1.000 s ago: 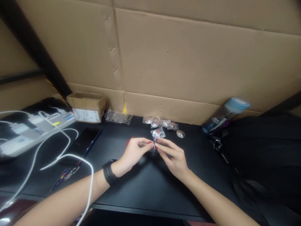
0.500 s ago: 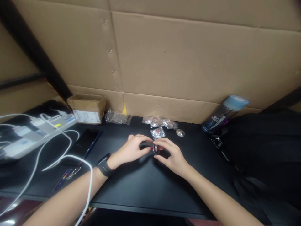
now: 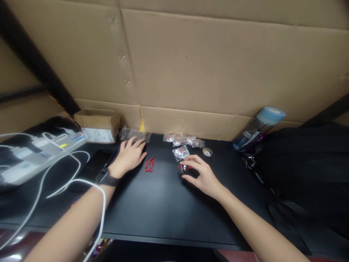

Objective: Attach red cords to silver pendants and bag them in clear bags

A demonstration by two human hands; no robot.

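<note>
My right hand pinches a small shiny finger cymbal on edge between thumb and fingers. A red loop of cord passes through it and shows on both sides. At the left, my left hand reaches forward with fingers spread, its fingertips at the clear plastic bags. Whether they touch cannot be told. Several loose red cord loops lie on the table right of that hand. Just beyond my right hand is a cymbal in a clear wrapper, and a bare domed cymbal lies to its right.
More wrapped cymbals lie along the cardboard wall. A small carton, a phone and a power strip with white cables stand left. A blue-capped bottle, keys and a black bag are right.
My left hand has let go of the red cord and moved left and forward to the plastic bags, uncovering the loose red loops. My right hand still holds the cymbal in nearly the same place.
</note>
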